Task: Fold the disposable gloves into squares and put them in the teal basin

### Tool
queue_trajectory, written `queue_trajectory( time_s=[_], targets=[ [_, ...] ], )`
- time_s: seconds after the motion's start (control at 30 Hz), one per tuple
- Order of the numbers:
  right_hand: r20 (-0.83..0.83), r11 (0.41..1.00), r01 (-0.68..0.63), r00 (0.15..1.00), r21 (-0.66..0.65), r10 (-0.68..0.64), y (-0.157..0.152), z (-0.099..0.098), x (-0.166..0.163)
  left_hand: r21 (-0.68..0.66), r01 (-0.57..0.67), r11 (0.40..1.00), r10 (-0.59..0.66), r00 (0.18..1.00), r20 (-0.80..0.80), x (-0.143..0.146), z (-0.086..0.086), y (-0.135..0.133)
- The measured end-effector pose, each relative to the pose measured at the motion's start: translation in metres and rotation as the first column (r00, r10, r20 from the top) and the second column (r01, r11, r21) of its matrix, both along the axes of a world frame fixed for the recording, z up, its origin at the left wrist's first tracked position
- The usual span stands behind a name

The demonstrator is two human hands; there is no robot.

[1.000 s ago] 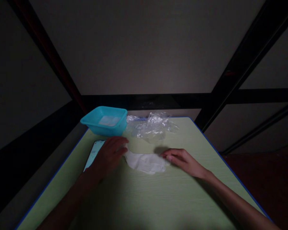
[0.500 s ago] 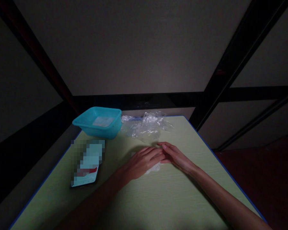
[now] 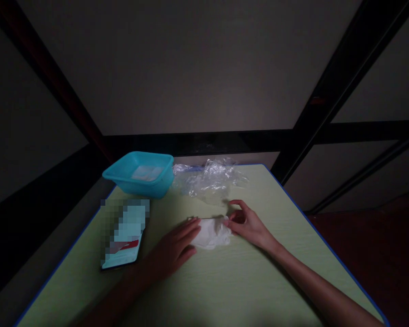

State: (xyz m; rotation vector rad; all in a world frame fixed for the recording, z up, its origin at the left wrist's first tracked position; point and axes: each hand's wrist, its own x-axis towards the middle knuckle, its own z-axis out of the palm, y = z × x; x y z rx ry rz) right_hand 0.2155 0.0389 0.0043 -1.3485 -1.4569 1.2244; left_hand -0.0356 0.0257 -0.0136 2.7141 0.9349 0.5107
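On the bench point(image 3: 252, 281), the white sheet point(image 3: 209, 234) lies nearer the person than the blue basin point(image 3: 145, 188) and rightward of it, long axis running sideways between both hands. The left hand point(image 3: 177, 243) spreads flat, grip wide, over the basin-side end; the right hand point(image 3: 254, 228), grip narrow, pinches the end farther from the basin.

The left hand point(image 3: 177, 243) and right hand point(image 3: 254, 229) are bare, with slim, tapering fingers point(image 3: 188, 228). Behind the fingers each hand narrows to a slender wrist point(image 3: 273, 246); farther back, both forearms point(image 3: 313, 278) are thin and uncovered, widening gently away from the fingertips.
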Motion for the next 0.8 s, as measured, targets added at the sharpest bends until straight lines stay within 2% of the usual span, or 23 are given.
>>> queue_trajectory(
  time_s=[0.17, 0.27, 0.5, 0.67, 0.8],
  targets=[
    [0.233, 0.991, 0.050, 0.969, 0.125, -0.078, -0.002, -0.001, -0.009, -0.001, 0.097, 0.995, -0.096, 0.989, -0.108, 0.006, -0.002, -0.002],
    [0.225, 0.989, 0.025, 0.973, 0.148, -0.058, -0.004, 0.000, -0.009, 0.001, 0.082, 0.997, -0.081, 0.988, -0.133, 0.006, 0.000, -0.003],
    [0.123, 0.995, 0.035, 0.991, 0.096, -0.047, -0.002, 0.005, 0.001, 0.037, 0.014, 0.999, -0.009, 0.990, -0.137, -0.001, -0.001, -0.003],
    [0.178, 0.996, 0.026, 0.983, 0.080, -0.040, 0.001, 0.002, 0.005, 0.021, 0.021, 1.000, -0.017, 0.985, -0.169, -0.002, -0.003, -0.002],
    [0.225, 0.993, -0.003, 0.974, 0.117, -0.024, 0.002, 0.000, 0.006, -0.006, 0.005, 1.000, -0.006, 0.973, -0.229, 0.000, -0.002, -0.004]
  ],
)
